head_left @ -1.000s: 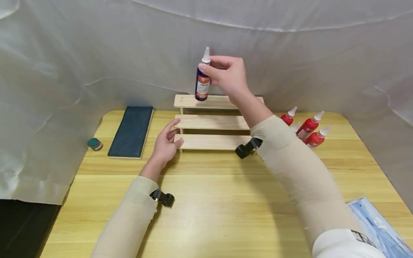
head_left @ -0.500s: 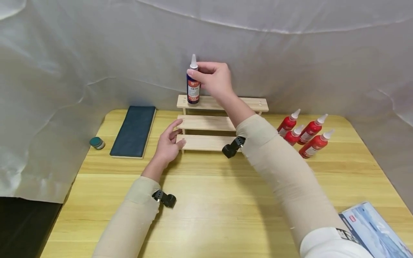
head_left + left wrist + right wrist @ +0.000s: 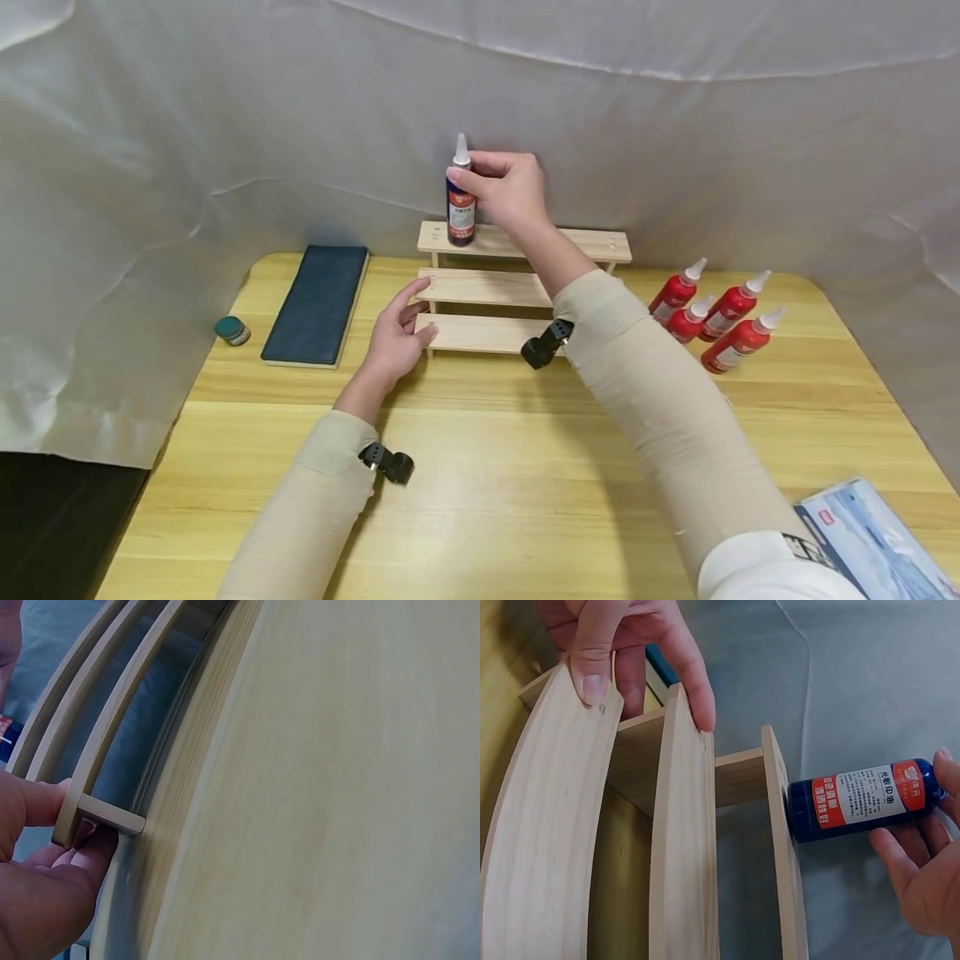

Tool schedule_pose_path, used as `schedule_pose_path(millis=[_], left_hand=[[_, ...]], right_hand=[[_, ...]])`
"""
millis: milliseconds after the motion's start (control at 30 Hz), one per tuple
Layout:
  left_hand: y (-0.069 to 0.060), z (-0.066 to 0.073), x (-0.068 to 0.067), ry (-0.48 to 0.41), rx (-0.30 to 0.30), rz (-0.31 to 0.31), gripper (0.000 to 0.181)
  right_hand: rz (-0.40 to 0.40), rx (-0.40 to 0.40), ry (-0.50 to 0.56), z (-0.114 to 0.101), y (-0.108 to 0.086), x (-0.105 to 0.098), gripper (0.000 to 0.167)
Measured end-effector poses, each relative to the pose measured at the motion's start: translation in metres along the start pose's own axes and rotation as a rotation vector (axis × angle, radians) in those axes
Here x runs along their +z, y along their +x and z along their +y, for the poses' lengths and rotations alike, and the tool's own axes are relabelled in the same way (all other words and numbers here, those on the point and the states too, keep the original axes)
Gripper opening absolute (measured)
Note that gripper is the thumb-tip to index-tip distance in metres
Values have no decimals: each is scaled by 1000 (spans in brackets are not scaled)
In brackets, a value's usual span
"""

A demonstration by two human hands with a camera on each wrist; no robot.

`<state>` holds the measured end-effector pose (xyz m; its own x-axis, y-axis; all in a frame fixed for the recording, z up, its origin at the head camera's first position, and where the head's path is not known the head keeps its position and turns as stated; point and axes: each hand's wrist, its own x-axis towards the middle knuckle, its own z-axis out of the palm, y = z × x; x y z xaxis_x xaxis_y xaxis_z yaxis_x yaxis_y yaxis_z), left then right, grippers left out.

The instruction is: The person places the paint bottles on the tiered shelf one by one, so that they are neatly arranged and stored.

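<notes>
The right grip (image 3: 513, 190) pinched a blue cylindrical bottle (image 3: 462, 215); the left grip (image 3: 393, 340) pinched a pale wooden three-tier rack (image 3: 480, 286) at left.

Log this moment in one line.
right hand: holds blue bottle upright, base at top tier | left hand: grips left end of wooden rack | red bottles: four, right of rack

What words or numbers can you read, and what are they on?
"光敏印油": white label of the blue bottle.
"印迹清晰": red band near its base.
"渗透性好": same red band.
Too small or blurred to read: its brand and fine print, plus any writing on the red bottles, small jar, light-blue box and white sleeve. No numbers are readable.
</notes>
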<state>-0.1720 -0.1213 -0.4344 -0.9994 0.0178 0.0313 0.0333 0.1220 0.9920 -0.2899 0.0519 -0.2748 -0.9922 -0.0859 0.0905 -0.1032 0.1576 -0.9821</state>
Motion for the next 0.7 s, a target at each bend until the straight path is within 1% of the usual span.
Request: schedule_pose_path(millis=[167,333,467,700], left_hand=[[-1,0,3,4,-11,-2,72],[-1,1,2,11,-16,15,72],[-1,2,1,9,-20,10,72],[0,2,2,3,-29,2,73]], right_hand=[[17,-8,-33,2,0,-2,32],[31,-21,-82,2,-1,-3,32],[32,-11,-91,2,-2,-3,34],[40,-27,-118,4,-4,-4,35]])
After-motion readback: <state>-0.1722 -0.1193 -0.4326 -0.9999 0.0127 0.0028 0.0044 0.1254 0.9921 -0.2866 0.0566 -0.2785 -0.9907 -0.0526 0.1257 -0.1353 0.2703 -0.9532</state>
